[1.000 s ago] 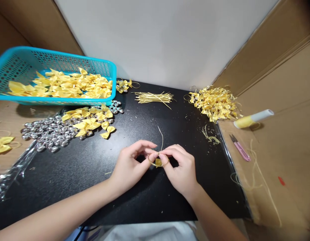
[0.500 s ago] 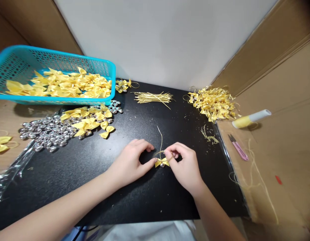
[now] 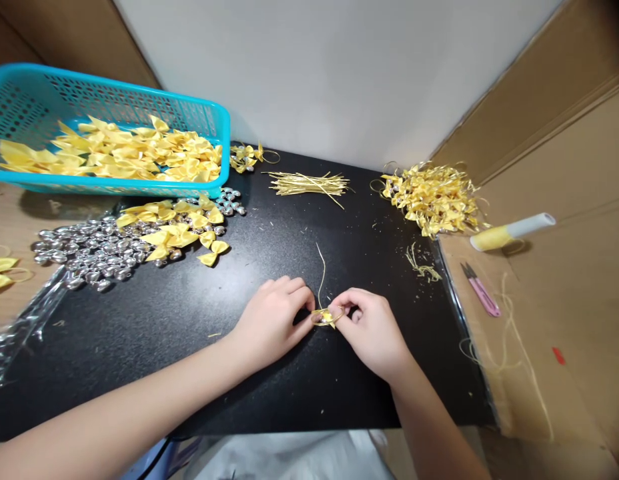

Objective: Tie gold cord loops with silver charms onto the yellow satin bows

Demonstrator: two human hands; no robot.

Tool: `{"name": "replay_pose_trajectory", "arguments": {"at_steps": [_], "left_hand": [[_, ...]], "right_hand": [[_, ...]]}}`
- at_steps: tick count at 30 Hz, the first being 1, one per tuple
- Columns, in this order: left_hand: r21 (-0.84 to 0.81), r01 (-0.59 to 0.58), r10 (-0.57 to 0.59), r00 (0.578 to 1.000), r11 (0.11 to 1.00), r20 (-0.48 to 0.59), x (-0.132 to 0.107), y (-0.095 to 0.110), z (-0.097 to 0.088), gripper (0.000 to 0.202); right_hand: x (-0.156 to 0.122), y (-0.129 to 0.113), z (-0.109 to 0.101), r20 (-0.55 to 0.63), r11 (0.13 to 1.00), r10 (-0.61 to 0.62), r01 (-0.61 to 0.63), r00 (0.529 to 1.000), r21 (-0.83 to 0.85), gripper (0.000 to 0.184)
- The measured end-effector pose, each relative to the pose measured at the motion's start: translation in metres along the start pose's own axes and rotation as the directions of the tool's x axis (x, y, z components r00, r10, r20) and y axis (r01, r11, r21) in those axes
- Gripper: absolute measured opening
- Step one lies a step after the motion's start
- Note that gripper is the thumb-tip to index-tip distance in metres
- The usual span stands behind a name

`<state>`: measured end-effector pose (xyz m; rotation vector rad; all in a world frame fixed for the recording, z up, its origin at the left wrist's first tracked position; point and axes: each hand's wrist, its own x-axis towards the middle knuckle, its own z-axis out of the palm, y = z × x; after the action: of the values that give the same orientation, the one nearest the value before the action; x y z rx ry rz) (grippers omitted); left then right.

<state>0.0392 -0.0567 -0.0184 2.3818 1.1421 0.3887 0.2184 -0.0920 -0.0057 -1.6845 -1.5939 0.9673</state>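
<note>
Between my fingertips, low over the black tabletop, is a small yellow ribbon bow [image 3: 331, 323], partly hidden by fingers. A gold elastic cord [image 3: 322, 270] loops round in front of it, and one loose tail stretches away from me. My left hand [image 3: 274, 325] pinches the bow's left side, thumb and forefinger closed at the edge of the loop. On the other side, my right hand [image 3: 370, 328] has its thumb and forefinger pinched on the cord loop.
At the back left stands a turquoise basket [image 3: 139, 189] of yellow bows. Before it lie silver bells or beads [image 3: 97, 250] with several bows. Gold cord lengths [image 3: 307, 184] lie at the back, finished bow ornaments [image 3: 434, 200] at the right, pink thread snips [image 3: 482, 293] beyond the edge.
The cord loop has come down over the front of the bow. My left thumb and forefinger have closed together on the bow's side. The view has shifted slightly.
</note>
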Motion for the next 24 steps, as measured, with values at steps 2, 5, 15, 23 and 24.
{"name": "replay_pose_trajectory", "arguments": {"at_steps": [2, 5, 15, 23, 24], "left_hand": [[-0.078, 0.016, -0.017, 1.000, 0.997, -0.011, 0.0000, 0.0010, -0.0011, 0.012], [-0.300, 0.082, -0.092, 0.996, 0.950, -0.021, -0.0007, 0.0036, -0.0044, 0.015], [-0.709, 0.181, -0.211, 0.976, 0.681, 0.047, -0.0044, 0.0049, 0.0008, 0.013], [-0.889, 0.307, -0.200, 0.947, 0.340, 0.250, 0.0017, 0.0045, -0.0003, 0.021], [-0.892, 0.312, -0.192, 0.946, 0.328, 0.260, 0.0020, 0.0046, -0.0005, 0.022]], "right_hand": [[-0.0003, -0.0005, -0.0011, -0.005, 0.999, -0.033, 0.033, 0.999, -0.021, 0.013], [-0.0008, -0.0006, -0.0030, -0.075, 0.995, -0.091, 0.087, 0.993, -0.055, 0.011], [-0.0016, -0.0037, -0.0024, -0.089, 0.985, -0.130, 0.139, 0.988, 0.100, 0.013], [-0.0031, -0.0058, -0.0020, -0.096, 0.975, -0.190, 0.199, 0.977, 0.097, 0.014], [-0.0033, -0.0064, -0.0019, -0.098, 0.974, -0.199, 0.208, 0.975, 0.093, 0.014]]}}
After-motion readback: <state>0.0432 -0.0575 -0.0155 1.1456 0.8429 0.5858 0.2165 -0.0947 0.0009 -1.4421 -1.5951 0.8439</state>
